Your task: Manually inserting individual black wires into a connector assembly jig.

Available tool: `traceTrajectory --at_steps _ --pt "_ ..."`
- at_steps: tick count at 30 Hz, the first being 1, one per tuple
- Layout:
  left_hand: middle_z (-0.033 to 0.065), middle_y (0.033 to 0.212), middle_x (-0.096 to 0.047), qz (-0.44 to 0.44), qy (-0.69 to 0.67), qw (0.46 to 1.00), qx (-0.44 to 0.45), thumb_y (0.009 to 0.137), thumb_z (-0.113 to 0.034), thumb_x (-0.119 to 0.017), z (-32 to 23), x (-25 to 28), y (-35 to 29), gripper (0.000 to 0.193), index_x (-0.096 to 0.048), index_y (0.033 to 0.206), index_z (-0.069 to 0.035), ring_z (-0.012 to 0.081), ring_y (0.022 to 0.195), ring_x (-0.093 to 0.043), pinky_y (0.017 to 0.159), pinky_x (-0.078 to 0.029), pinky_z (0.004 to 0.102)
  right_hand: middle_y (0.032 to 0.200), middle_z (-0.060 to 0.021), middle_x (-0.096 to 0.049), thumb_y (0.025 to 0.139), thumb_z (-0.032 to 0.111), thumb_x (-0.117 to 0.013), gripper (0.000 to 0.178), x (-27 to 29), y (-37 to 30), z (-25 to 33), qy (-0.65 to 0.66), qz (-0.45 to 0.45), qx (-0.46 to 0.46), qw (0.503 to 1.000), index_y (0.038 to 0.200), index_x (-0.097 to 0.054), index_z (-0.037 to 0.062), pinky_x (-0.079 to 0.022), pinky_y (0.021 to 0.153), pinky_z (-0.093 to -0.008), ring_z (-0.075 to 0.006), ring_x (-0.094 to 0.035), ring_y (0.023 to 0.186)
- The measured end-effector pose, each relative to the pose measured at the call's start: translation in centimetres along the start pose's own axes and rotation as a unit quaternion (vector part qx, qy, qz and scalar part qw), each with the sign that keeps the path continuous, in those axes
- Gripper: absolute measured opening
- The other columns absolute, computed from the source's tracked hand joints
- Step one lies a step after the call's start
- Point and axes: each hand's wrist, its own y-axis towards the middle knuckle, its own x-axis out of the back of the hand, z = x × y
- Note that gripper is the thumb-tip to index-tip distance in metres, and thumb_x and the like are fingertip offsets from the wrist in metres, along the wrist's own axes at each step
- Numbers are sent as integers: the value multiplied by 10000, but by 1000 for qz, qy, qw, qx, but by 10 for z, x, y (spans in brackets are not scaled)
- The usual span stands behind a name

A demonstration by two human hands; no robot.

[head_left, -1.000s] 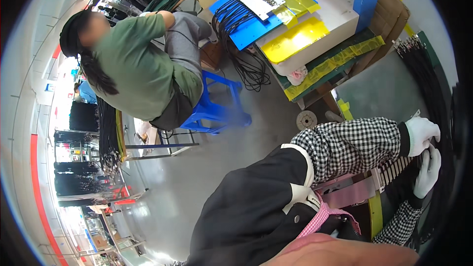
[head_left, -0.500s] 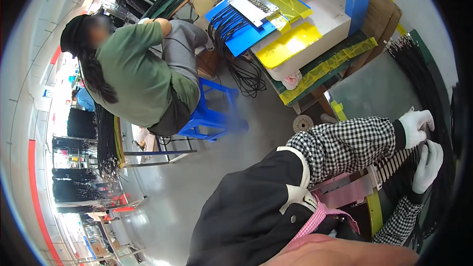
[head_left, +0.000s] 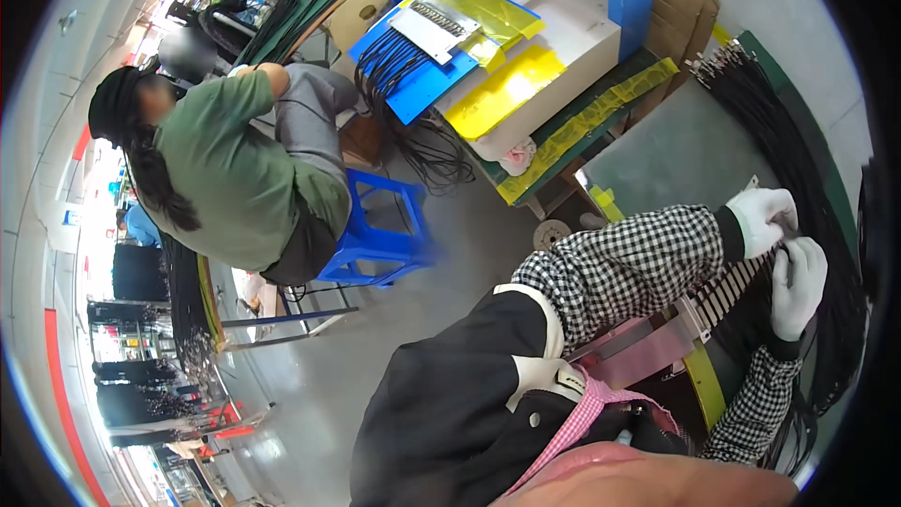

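Both white-gloved hands meet at the far right over the green table (head_left: 676, 150), left hand (head_left: 762, 218) and right hand (head_left: 798, 284) each in a closed grip on black cables (head_left: 798, 160), most of the bundle lying unhandled beside them.

I see a bright, evenly lit workshop under overhead light, with soft, faint shadows. The fisheye bends straight edges hard toward a black rim. The far left washes out in glare. Slight motion blur smears the blue stool (head_left: 375, 239); the centre stays sharp.
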Motion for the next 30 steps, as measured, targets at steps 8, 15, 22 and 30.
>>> traceTrajectory --at_steps 8,15,22,30 --pt "74 751 -596 6 -27 997 72 712 30 -484 -10 3 -3 254 -589 934 -35 155 638 -557 582 -463 265 955 -101 -610 822 51 -639 244 6 8 21 -66 -30 66 995 1054 -607 -14 -456 781 -289 -227 -564 847" --pt "64 843 -613 53 37 995 -78 724 -8 -525 -3 11 -2 233 -600 942 -43 138 725 -563 647 -451 221 822 -34 -584 830 52 -573 95 30 22 27 317 176 -249 898 902 -602 -3 -420 721 -247 -128 -516 762" --pt "100 950 -619 124 -163 978 28 792 41 -505 -19 22 -5 285 -548 1071 3 134 786 -562 723 -463 224 761 -20 -588 838 103 -617 108 30 24 31 144 64 -47 986 897 -631 14 -408 630 -235 -109 -490 659" --pt "80 894 -607 112 28 992 -40 774 46 -521 -30 27 0 321 -547 1090 -4 119 749 -540 689 -451 209 672 -58 -577 871 185 -598 186 19 22 27 -97 -76 140 982 825 -632 8 -412 594 -260 -148 -475 583"
